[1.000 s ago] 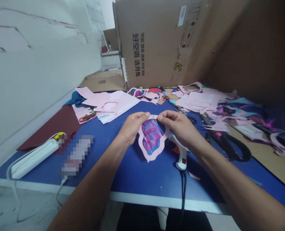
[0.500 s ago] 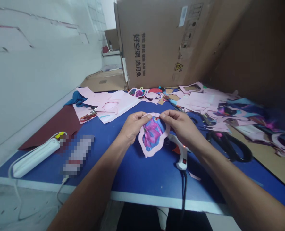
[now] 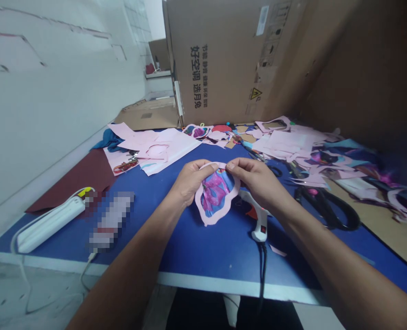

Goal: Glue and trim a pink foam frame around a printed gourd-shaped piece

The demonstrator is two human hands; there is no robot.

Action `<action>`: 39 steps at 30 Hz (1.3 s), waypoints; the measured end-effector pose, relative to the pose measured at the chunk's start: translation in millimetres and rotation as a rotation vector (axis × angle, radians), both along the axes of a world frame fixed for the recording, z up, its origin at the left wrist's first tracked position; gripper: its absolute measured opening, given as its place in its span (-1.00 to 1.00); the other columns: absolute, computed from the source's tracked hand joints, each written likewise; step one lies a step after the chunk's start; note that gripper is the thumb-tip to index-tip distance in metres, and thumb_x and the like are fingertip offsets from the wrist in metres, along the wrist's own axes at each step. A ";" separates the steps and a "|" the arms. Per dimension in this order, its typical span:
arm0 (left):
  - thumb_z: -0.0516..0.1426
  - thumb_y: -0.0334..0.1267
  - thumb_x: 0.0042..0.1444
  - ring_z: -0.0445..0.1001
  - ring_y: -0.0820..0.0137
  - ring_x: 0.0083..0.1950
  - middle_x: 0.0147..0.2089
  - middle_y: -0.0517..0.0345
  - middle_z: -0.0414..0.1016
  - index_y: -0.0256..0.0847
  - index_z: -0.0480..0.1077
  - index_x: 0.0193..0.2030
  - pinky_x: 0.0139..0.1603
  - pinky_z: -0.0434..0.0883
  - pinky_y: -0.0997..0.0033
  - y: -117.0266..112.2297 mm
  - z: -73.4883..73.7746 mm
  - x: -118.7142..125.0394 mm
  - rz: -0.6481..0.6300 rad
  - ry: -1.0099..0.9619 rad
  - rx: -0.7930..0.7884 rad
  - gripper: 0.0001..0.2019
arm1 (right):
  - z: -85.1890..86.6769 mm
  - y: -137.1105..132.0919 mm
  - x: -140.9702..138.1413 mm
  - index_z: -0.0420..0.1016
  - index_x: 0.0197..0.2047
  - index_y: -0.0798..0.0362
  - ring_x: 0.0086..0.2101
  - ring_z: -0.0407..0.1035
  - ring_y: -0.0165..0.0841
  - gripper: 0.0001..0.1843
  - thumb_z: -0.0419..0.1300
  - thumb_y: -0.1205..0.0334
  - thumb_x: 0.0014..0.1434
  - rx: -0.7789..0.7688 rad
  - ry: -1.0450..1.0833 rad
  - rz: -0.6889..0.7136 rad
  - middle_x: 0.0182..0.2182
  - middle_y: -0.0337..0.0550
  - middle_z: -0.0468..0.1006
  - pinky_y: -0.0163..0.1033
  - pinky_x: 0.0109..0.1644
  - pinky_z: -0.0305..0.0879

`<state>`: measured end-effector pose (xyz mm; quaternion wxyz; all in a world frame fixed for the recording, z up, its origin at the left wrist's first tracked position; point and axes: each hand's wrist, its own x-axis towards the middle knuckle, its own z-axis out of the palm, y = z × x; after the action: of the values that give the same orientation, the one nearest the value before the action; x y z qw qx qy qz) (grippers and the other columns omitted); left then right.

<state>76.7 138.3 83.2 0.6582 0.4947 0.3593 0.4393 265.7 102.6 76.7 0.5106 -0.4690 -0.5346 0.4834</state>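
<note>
Above the blue tabletop (image 3: 203, 256), both hands pinch the top edge of a shaped fabric piece (image 3: 219, 192). It has a wavy pale pink border around a shiny purple and blue middle, and it hangs down from the fingers. My left hand (image 3: 191, 181) is closed on its upper left edge, thumb on top. My right hand (image 3: 249, 176) pinches the border just to the right, close to the other thumb. Under the right wrist lies a white corded hand tool (image 3: 259, 229) with a red switch, its front part hidden by the hand.
Large black-handled scissors (image 3: 340, 211) lie at right. Pink scraps (image 3: 285, 144) are heaped behind them, and pink sheets (image 3: 169, 146) lie back left. A white power strip (image 3: 52, 224) and a blurred-out device (image 3: 112, 222) sit at left. A big cardboard box (image 3: 224, 59) stands at the back.
The fabric piece has swung slightly to the left and tilted. My right fingers have shifted a little left along its top edge, nearer my left thumb.
</note>
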 end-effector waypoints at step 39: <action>0.48 -0.10 -0.10 0.41 0.48 -0.44 -0.44 0.18 0.56 -0.20 0.60 -0.43 -0.30 0.37 0.43 0.7 0.9 0.8 -0.009 0.063 0.040 -0.75 | 8.0 -4.9 -2.9 0.55 -0.39 0.00 -0.45 0.19 -0.38 -0.67 0.44 -0.08 0.12 0.021 -0.087 -0.004 -0.48 -0.28 0.44 -0.22 -0.35 0.10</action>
<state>77.5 139.0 84.1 0.6385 0.5231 0.3687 0.4275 262.8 97.7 84.8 0.4926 -0.4852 -0.5604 0.4559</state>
